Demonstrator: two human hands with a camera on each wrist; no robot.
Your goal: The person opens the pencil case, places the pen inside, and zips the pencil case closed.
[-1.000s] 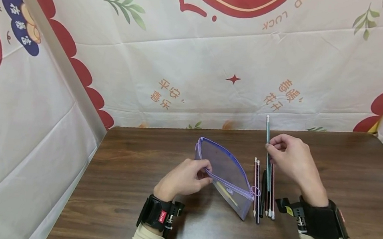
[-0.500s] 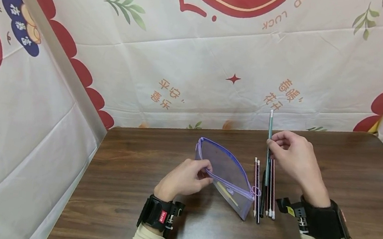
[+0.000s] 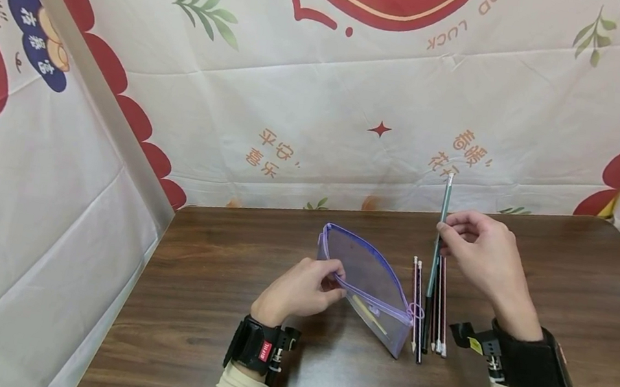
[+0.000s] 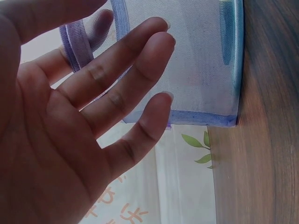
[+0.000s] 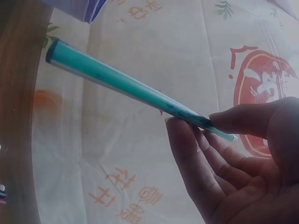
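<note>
My left hand [image 3: 300, 287] pinches the edge of a purple mesh zip pouch [image 3: 368, 260], whose mouth gapes. Through its mesh shows a yellow stick-shaped item [image 3: 368, 314]. In the left wrist view, the pouch [image 4: 191, 70] is held between thumb and forefinger, the other fingers loose. My right hand [image 3: 483, 259] pinches a teal pencil [image 3: 446, 201] between thumb and fingertips, raised above the table and near upright. The right wrist view shows the pencil [image 5: 112, 81] with its flat, dark end toward the camera. Below it, several pencils [image 3: 442, 309] lie side by side, right of the pouch.
The brown wooden table [image 3: 191, 335] spreads under both hands. A white printed cloth [image 3: 322, 103] hangs behind its back edge, and another cloth panel [image 3: 50, 198] stands along the left. Each wrist wears a black strap [image 3: 532, 360] with a small camera mount.
My right hand has lifted the teal pencil a little and shifted it slightly right. The left hand and pouch have stayed in place.
</note>
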